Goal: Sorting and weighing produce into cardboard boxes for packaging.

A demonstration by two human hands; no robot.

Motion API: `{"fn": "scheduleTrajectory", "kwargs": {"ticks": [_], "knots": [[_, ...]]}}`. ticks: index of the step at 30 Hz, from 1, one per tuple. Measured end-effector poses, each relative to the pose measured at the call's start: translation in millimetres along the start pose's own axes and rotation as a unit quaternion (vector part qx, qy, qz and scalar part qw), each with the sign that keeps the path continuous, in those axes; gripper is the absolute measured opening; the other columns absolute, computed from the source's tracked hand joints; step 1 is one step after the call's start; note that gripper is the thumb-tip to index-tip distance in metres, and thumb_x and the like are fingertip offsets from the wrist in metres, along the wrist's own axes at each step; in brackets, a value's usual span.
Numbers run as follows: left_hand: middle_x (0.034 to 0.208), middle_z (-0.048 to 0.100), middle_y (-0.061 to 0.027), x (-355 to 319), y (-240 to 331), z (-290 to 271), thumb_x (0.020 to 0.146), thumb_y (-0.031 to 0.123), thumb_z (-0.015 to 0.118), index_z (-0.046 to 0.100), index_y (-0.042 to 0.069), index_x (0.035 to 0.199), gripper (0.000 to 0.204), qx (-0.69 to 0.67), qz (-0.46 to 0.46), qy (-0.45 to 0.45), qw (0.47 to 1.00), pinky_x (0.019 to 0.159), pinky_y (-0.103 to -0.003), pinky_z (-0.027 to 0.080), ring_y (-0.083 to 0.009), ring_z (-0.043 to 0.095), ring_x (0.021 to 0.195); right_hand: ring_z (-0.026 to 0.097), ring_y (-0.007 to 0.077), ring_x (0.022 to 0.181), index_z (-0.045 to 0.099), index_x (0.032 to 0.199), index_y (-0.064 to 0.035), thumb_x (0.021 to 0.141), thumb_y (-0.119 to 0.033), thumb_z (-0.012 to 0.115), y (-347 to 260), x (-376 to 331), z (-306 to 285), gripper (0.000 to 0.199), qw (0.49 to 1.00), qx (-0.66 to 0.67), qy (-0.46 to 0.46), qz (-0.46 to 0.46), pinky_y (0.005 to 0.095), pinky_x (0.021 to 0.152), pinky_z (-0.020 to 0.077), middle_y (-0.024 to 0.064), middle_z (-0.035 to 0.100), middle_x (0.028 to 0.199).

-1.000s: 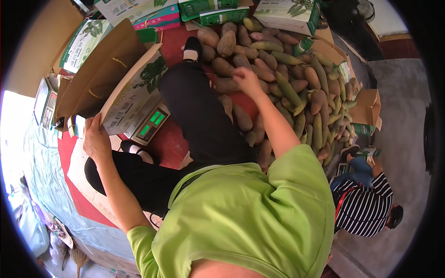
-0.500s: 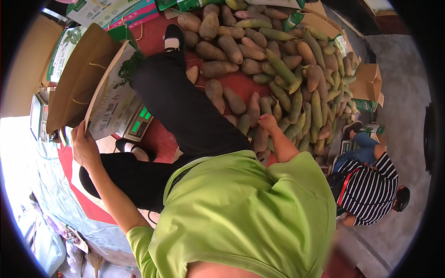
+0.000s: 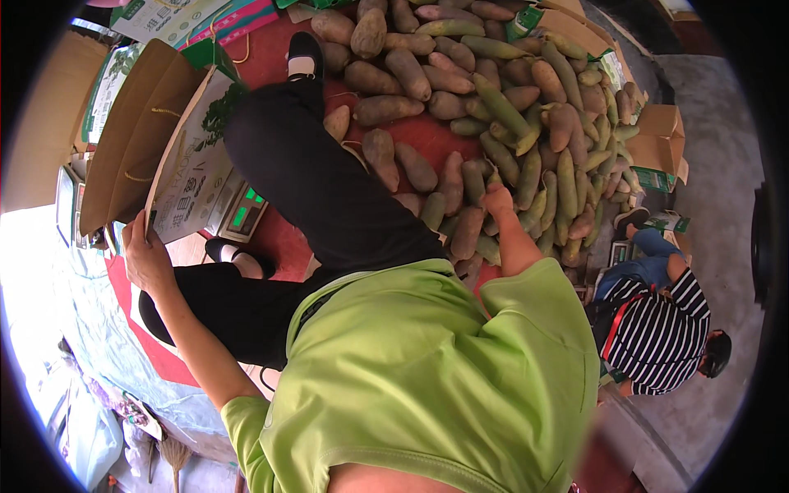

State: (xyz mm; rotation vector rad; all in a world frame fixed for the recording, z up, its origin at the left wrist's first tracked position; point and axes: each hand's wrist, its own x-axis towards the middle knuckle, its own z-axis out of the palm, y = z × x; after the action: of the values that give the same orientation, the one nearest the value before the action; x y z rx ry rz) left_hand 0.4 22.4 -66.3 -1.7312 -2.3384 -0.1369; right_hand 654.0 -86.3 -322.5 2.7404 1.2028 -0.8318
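Note:
My left hand grips the lower edge of an open cardboard box, white with green leaf print outside and brown inside. The box leans over a scale with lit green digits, which it partly covers. On my right, my right hand is at the near edge of a big heap of radishes, some green, some brownish. Its fingers are curled round the end of a slim green radish; most of that radish is hidden.
Red cloth lies under the heap. Brown cartons stand at its right edge. Another person in a striped shirt sits at the right beside a second scale. More printed boxes stand at the far left.
My right hand has moved slightly right and farther into the heap, and its fingers now close on a radish. My left hand still holds the box edge. The view has shifted a little.

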Motion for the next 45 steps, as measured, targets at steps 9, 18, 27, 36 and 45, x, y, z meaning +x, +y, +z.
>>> {"fn": "scheduleTrajectory", "kwargs": {"ticks": [9, 18, 27, 36, 45], "knots": [[0.106, 0.062, 0.0011, -2.9, 3.7, -4.9, 0.085, 0.012, 0.058, 0.064, 0.022, 0.113, 0.031, 0.002, -0.011, 0.003, 1.0, 0.071, -0.037, 0.051, -0.0239, 0.063, 0.09, 0.038, 0.0349, 0.13, 0.035, 0.14, -0.0166, 0.073, -0.021, 0.07, -72.6, 17.0, -10.7, 0.077, 0.996, -0.07, -0.049, -0.039, 0.0402, 0.105, 0.0372, 0.0133, 0.032, 0.147], [0.107, 0.06, 0.0036, -5.4, 12.3, -11.7, 0.081, 0.008, 0.059, 0.063, 0.024, 0.113, 0.036, -0.002, -0.044, -0.004, 0.999, 0.072, -0.035, 0.051, -0.0211, 0.062, 0.095, 0.039, 0.0348, 0.127, 0.035, 0.14, -0.0194, 0.067, -0.033, 0.076, -105.8, 15.2, 3.0, 0.085, 0.981, -0.178, -0.056, -0.046, 0.0433, 0.105, 0.0364, 0.0137, 0.041, 0.139], [0.103, 0.06, 0.0031, -1.7, 13.3, -12.8, 0.079, 0.009, 0.059, 0.065, 0.022, 0.109, 0.033, -0.018, -0.049, 0.001, 0.999, 0.075, -0.036, 0.051, -0.021, 0.061, 0.095, 0.048, 0.0323, 0.117, 0.05, 0.118, -0.0144, 0.071, -0.018, 0.073, -88.2, 15.7, 16.0, 0.053, 0.972, -0.209, -0.05, -0.098, 0.0429, 0.096, 0.0448, 0.011, 0.052, 0.122], [0.101, 0.06, 0.0022, -2.1, 8.4, -16.1, 0.08, 0.01, 0.059, 0.066, 0.022, 0.109, 0.032, -0.035, -0.052, -0.017, 0.998, 0.076, -0.037, 0.051, -0.0211, 0.06, 0.097, 0.053, 0.0335, 0.105, 0.057, 0.104, -0.0114, 0.056, -0.01, 0.082, -113.3, -6.2, -23.5, 0.054, 0.974, -0.085, 0.029, -0.207, 0.0428, 0.088, 0.0464, 0.0113, 0.059, 0.106], [0.096, 0.06, 0.0012, -3.3, 4.9, -16.6, 0.076, 0.006, 0.06, 0.067, 0.019, 0.103, 0.031, -0.059, -0.032, 0.017, 0.998, 0.075, -0.037, 0.051, -0.0208, 0.06, 0.095, 0.056, 0.0316, 0.099, 0.058, 0.105, -0.0042, 0.06, -0.006, 0.08, -255.6, -23.2, -126.6, 0.05, 0.887, 0.105, 0.199, -0.403, 0.0387, 0.087, 0.0445, 0.0127, 0.06, 0.103]]}}
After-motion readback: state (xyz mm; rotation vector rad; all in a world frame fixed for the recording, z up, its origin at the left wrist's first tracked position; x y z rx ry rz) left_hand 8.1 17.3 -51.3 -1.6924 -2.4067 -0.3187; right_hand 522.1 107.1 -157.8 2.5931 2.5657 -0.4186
